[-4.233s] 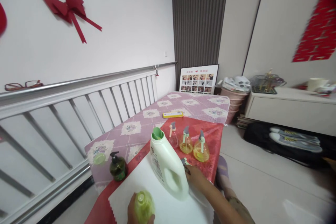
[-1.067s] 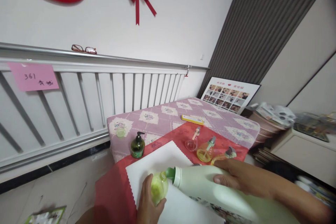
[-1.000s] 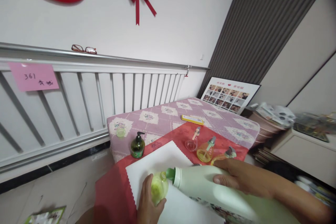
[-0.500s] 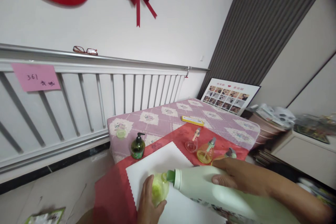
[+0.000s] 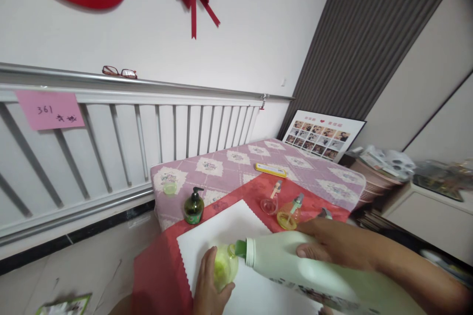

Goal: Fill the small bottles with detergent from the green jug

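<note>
My left hand (image 5: 211,283) is wrapped round a small clear bottle (image 5: 224,267) with yellow-green liquid in it, tilted over the white mat (image 5: 254,275). A large pale green detergent bottle (image 5: 310,266) lies almost level in my right hand (image 5: 321,241), which grips it from above. Its green spout meets the small bottle's neck; whether liquid is flowing I cannot make out. Behind my right hand stand a clear glass bottle (image 5: 269,205) and another with yellow liquid (image 5: 288,219), both with dispenser tops. One more grey dispenser top (image 5: 325,213) shows past my hand, its body hidden.
A dark green pump bottle (image 5: 194,208) stands left of the mat. A pale green cap (image 5: 170,188) and a yellow-edged flat box (image 5: 271,170) lie on the patterned tablecloth (image 5: 236,157). A red cloth (image 5: 158,266) hangs over the near edge. Behind is a white radiator (image 5: 148,128).
My right hand and the large bottle's back end have risen slightly, now covering more of the rear grey-topped container. Spout and small bottle stay together, almost unmoved.
</note>
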Tool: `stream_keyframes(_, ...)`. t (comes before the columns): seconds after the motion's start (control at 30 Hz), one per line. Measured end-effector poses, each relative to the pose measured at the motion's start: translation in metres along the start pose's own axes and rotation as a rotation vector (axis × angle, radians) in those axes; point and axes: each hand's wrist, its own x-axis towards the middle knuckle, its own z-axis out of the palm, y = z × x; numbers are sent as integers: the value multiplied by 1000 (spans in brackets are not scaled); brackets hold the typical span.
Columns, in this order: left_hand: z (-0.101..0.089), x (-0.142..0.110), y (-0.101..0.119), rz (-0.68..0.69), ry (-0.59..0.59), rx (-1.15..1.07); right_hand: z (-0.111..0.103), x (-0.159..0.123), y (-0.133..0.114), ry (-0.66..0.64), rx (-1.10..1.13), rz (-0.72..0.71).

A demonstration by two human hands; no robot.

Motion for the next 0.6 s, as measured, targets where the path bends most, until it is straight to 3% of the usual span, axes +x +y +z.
stream_keyframes(0.1, -2, 1, 2, -17, -10, 14, -2, -1, -2, -67, 45, -35)
stream_keyframes(0.27, -5, 2, 7, -29, -62, 77, -5, -2, -4, -69, 51, -18)
stream_keyframes(0.6, -5, 2, 5, -28, -53, 43, -8, -2, -8, -67, 16, 15)
